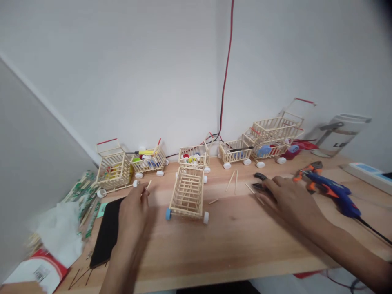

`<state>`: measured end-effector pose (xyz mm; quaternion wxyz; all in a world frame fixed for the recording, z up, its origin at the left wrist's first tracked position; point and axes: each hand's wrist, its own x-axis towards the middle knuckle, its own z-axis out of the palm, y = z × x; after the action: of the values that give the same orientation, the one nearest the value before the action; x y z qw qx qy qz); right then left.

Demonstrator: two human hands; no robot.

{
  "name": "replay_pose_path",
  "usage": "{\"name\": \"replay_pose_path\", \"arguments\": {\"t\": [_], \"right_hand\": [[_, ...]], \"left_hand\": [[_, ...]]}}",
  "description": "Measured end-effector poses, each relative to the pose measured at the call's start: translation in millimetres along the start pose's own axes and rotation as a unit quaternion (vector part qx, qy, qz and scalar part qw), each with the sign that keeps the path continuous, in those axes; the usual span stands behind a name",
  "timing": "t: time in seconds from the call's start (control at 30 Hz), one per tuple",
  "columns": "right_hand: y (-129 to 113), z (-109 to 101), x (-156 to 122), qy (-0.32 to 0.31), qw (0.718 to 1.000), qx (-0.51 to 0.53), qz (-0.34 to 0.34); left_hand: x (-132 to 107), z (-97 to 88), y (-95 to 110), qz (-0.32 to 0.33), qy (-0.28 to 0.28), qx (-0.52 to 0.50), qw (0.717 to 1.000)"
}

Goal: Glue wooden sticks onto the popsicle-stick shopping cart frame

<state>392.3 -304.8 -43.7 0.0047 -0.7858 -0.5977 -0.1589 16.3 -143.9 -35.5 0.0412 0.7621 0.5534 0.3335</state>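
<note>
My left hand (133,208) pinches a thin wooden stick (148,185) above the tabletop, with a white bottle-cap wheel (136,183) just beyond its fingers. Close to that hand stands a small stick-built wooden cart (187,192) with a blue wheel and a white wheel at its front. My right hand (290,200) rests low on the table, shut on a small black tool (260,181), probably pliers. Loose wooden sticks (235,181) lie between that tool and the cart.
Several finished wooden carts (277,130) line the wall behind. To the right lie a blue glue gun (332,192), orange-handled pliers (308,175) and a power strip (367,175). A black phone (107,230), crumpled tissue (59,232) and green printed packaging (81,196) lie left.
</note>
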Motion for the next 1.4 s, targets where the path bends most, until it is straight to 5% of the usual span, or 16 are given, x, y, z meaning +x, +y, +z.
{"name": "replay_pose_path", "arguments": {"t": [0.37,0.47,0.6,0.73,0.83,0.97,1.1,1.27,1.4], "right_hand": [[-5,41,1,-0.063,0.990,0.124,0.025],[-2,38,0,-0.069,0.982,0.174,0.032],[8,9,8,-0.045,0.957,0.285,0.015],[13,-36,46,-0.001,0.943,0.331,-0.025],[-1,-68,85,0.042,0.931,0.357,-0.060],[-39,-94,129,0.071,0.916,0.385,-0.089],[-69,-97,150,0.054,0.898,0.419,-0.124],[-78,-84,158,0.039,0.884,0.446,-0.136],[-78,-85,158,0.048,0.882,0.449,-0.135]], "left_hand": [[5,20.5,-8,0.031,-0.141,0.105,0.984],[7,17.4,-5,0.049,-0.104,0.088,0.989],[23,9.7,8,0.056,-0.028,-0.126,0.990],[55,11.6,32,-0.008,-0.050,-0.352,0.935],[78,25.2,51,-0.062,-0.114,-0.532,0.837],[91,43.5,70,-0.059,-0.160,-0.583,0.794],[91,46.2,79,-0.063,-0.227,-0.649,0.724],[89,44.5,79,-0.066,-0.233,-0.655,0.716],[83,48.4,77,-0.079,-0.219,-0.629,0.742]]}}
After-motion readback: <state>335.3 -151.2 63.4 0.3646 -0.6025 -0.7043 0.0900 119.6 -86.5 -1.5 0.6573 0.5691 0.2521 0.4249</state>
